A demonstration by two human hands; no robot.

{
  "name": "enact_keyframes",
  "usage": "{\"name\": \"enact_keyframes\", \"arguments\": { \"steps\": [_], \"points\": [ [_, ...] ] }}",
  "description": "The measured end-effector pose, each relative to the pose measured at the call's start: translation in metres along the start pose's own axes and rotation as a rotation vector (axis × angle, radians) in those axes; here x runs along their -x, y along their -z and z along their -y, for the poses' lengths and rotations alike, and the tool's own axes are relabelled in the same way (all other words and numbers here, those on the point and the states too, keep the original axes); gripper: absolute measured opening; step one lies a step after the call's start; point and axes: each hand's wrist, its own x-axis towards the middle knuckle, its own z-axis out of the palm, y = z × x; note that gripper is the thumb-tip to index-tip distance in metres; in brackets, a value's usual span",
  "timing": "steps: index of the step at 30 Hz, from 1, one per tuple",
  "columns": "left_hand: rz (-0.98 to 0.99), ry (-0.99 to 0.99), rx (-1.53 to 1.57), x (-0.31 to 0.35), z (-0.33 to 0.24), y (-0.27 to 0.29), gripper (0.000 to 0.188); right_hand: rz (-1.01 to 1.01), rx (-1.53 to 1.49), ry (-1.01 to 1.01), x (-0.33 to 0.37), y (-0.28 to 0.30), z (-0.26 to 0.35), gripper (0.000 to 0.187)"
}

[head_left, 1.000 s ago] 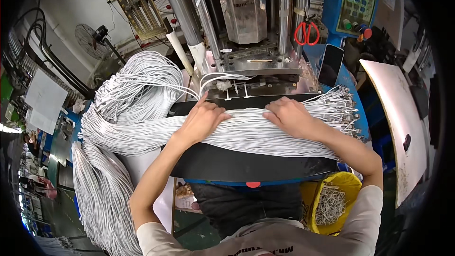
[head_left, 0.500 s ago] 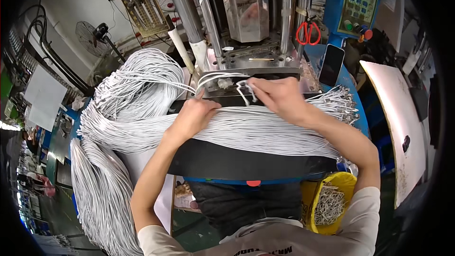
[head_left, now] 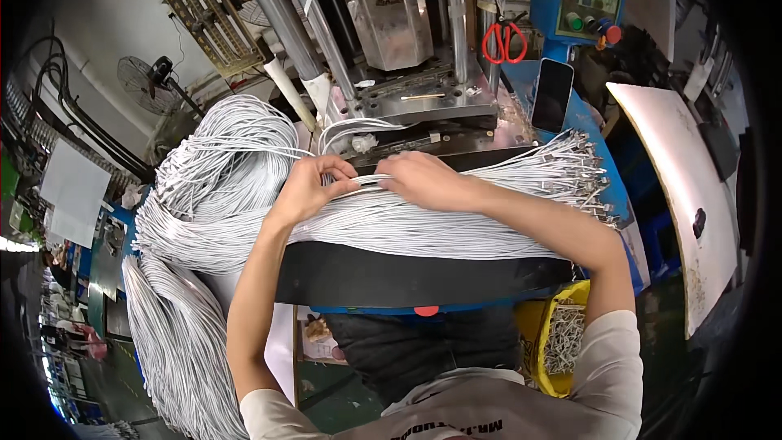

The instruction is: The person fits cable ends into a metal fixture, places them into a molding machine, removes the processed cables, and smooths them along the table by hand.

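Note:
A thick bundle of white cables (head_left: 456, 228) lies across the black-topped bench in front of me, its metal-tipped ends (head_left: 582, 167) fanned out at the right. Over the bundle's far edge my left hand (head_left: 311, 189) pinches a white cable (head_left: 371, 182) between thumb and fingers. Close by on the right, my right hand (head_left: 428, 182) has its fingers closed on the same strand, palm down. Only a short stretch of it shows between the hands. Just beyond, a few white cables (head_left: 366, 125) curve into the metal mould area of the press (head_left: 428, 110).
A large coil of white cable (head_left: 236, 126) is heaped at the left, with another bundle (head_left: 175, 342) hanging below it. Red-handled scissors (head_left: 504, 42) hang by a press column. A phone (head_left: 552, 95) leans at the right. A yellow container (head_left: 542, 350) holds small metal-and-white pieces.
My right hand has come down and left from the mould area to the bundle's edge, close to my left hand. The loose white ends it held over the mould no longer show there.

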Motion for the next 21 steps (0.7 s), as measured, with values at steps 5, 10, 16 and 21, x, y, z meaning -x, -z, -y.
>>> {"name": "enact_keyframes", "arguments": {
  "steps": [5,10,16,21],
  "points": [
    [-0.167,-0.171,-0.179,0.017,-0.014,-0.016,0.025,-0.067,0.657,-0.025,0.036,0.001,0.022,0.02],
    [-0.25,-0.222,-0.151,0.014,-0.043,-0.049,0.021,-0.122,0.739,-0.075,0.079,0.024,-0.015,0.023],
    [-0.278,-0.054,0.331,0.04,-0.049,-0.015,0.019,-0.331,0.742,-0.103,0.13,0.042,-0.029,0.023],
    [-0.372,0.089,0.585,0.059,-0.026,0.022,0.027,-0.307,0.632,-0.084,0.133,0.061,-0.007,0.021]
  ]
}}
